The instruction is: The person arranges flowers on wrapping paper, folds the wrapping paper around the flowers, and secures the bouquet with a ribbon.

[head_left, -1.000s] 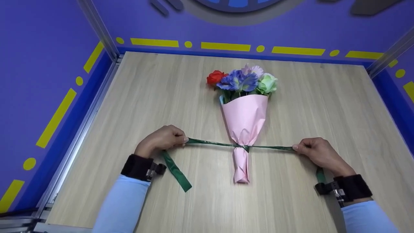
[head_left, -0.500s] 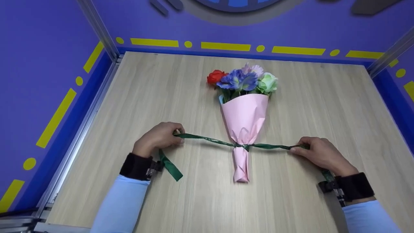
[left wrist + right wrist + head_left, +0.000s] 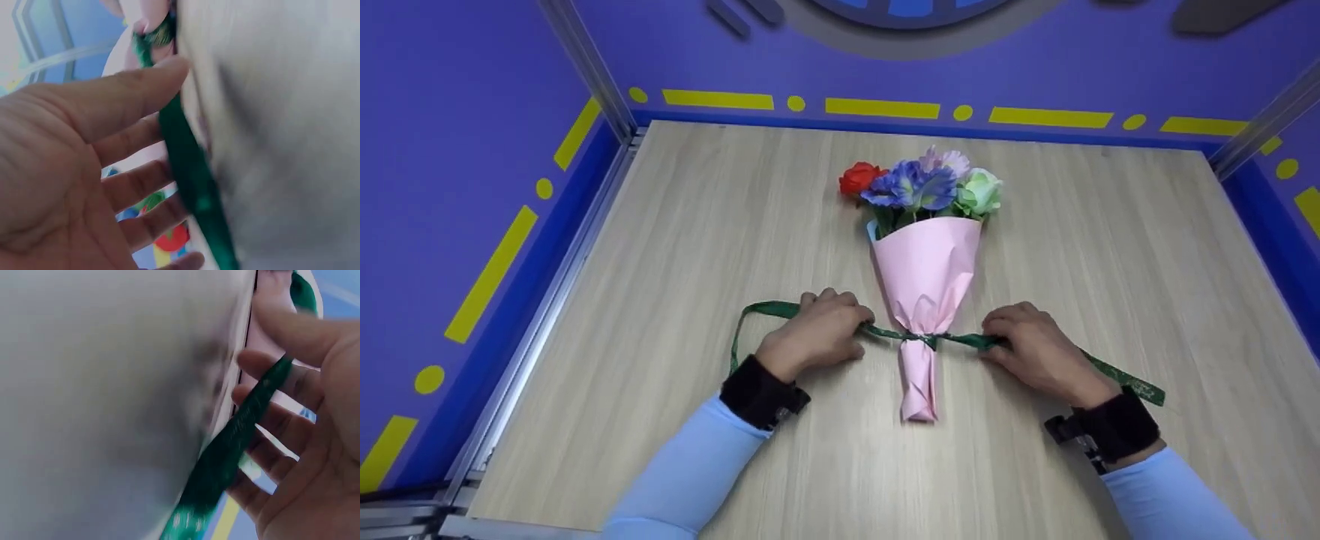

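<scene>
A bouquet lies on the table in the head view, its pink wrapping paper (image 3: 928,262) gathered at a narrow waist. Round that waist a dark green ribbon (image 3: 769,308) is tied, with one end running out to each side. My left hand (image 3: 819,330), just left of the waist, holds the ribbon between thumb and fingers. On the other side my right hand (image 3: 1039,349) has the ribbon between thumb and index finger. Both wrist views show the ribbon (image 3: 194,169) trailing across the fingers, the others fairly straight. The ribbon's right tail (image 3: 1129,381) sticks out behind the right wrist.
Artificial flowers top the bouquet: a red rose (image 3: 861,180), a blue bloom (image 3: 913,186) and a pale green rose (image 3: 980,193) among them. The wooden table (image 3: 720,210) is bounded by blue walls (image 3: 780,45) with yellow marks.
Both hands have moved inward along the ribbon, from far out on each side to close beside the waist. The taut ribbon has slackened, and its left part now loops behind the left hand.
</scene>
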Available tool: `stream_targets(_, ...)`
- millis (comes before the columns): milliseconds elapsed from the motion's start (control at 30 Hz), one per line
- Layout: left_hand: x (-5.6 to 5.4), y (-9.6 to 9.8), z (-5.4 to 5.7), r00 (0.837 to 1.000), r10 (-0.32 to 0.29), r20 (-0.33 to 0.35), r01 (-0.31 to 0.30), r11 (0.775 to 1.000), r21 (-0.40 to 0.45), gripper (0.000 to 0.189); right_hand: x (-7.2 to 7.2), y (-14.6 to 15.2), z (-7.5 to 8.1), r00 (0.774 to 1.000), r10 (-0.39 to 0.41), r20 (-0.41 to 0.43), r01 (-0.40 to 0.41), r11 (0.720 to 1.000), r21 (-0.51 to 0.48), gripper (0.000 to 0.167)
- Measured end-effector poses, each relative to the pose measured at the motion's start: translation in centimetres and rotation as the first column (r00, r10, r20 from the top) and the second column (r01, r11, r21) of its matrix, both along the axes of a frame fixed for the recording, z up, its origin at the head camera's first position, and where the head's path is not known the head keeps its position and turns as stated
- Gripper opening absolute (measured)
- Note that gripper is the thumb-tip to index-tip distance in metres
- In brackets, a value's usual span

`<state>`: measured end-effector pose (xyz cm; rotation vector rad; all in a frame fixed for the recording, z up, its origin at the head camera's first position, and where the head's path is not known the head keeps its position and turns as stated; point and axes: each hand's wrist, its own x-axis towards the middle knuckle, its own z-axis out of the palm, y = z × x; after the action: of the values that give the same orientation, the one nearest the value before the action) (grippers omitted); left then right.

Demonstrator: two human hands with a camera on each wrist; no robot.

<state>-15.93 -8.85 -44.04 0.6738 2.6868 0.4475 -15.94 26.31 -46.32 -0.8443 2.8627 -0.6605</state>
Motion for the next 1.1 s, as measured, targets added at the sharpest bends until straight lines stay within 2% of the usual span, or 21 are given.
stream_targets(33, -0.1, 0.2, -0.2, 1.0, -0.011, -0.006, 0.011, 1.0, 0.017, 0.022, 0.0, -0.2, 0.0, 0.999, -0.01, 0.033, 0.01, 1.0, -0.021, 0.005)
stream_targets(100, -0.3, 0.3, -0.4, 1.0, -0.02, 0.009, 0.019, 0.997, 0.07, 0.014, -0.1, -0.3, 0.3, 0.988, -0.045, 0.147, 0.058, 0.995, -0.083, 0.011)
stream_targets(167, -0.6, 0.0, -0.6, 0.998, -0.02, 0.057, 0.011, 0.989, 0.145, 0.024, -0.1, -0.1, 0.5, 0.959, -0.086, 0.269, 0.126, 0.983, -0.136, 0.019)
stream_targets(233, -0.8, -0.5, -0.7, 0.994, -0.025, 0.11, 0.001, 0.976, 0.217, 0.03, 0.0, 0.3, 0.7, 0.921, -0.11, 0.373, 0.184, 0.969, -0.167, 0.024)
stream_targets(333, -1.0, -1.1, -0.9, 0.988, -0.026, 0.15, -0.016, 0.961, 0.276, 0.033, 0.1, 0.9, 0.5, 0.891, -0.119, 0.438, 0.224, 0.955, -0.196, 0.029)
stream_targets(433, -1.1, -1.4, -1.2, 0.991, -0.013, 0.13, -0.023, 0.962, 0.273, 0.033, 0.1, 1.2, 0.2, 0.879, -0.147, 0.453, 0.267, 0.94, -0.212, 0.038)
stream_targets(533, -1.1, -1.4, -1.5, 0.995, -0.011, 0.098, -0.015, 0.966, 0.257, 0.034, 0.1, 1.2, -0.1, 0.891, -0.178, 0.418, 0.282, 0.938, -0.202, 0.045)
stream_targets(667, -1.1, -1.6, -1.6, 0.996, -0.012, 0.088, -0.01, 0.969, 0.248, 0.035, 0.0, 1.1, -0.4, 0.914, -0.177, 0.365, 0.25, 0.954, -0.163, 0.044)
stream_targets(867, -1.0, -1.9, -1.5, 0.997, -0.008, 0.082, -0.013, 0.967, 0.253, 0.034, -0.1, 1.6, -0.6, 0.911, -0.188, 0.367, 0.253, 0.957, -0.139, 0.042)
stream_targets(1000, -0.8, -2.0, -1.6, 0.992, 0.028, 0.123, -0.062, 0.956, 0.288, 0.033, 0.0, 1.8, -0.7, 0.914, -0.213, 0.345, 0.27, 0.954, -0.126, 0.045)
stream_targets(1100, -0.6, -2.0, -1.4, 0.983, 0.058, 0.176, -0.111, 0.945, 0.307, 0.027, 0.0, 1.7, -0.8, 0.912, -0.248, 0.326, 0.304, 0.943, -0.135, 0.044)
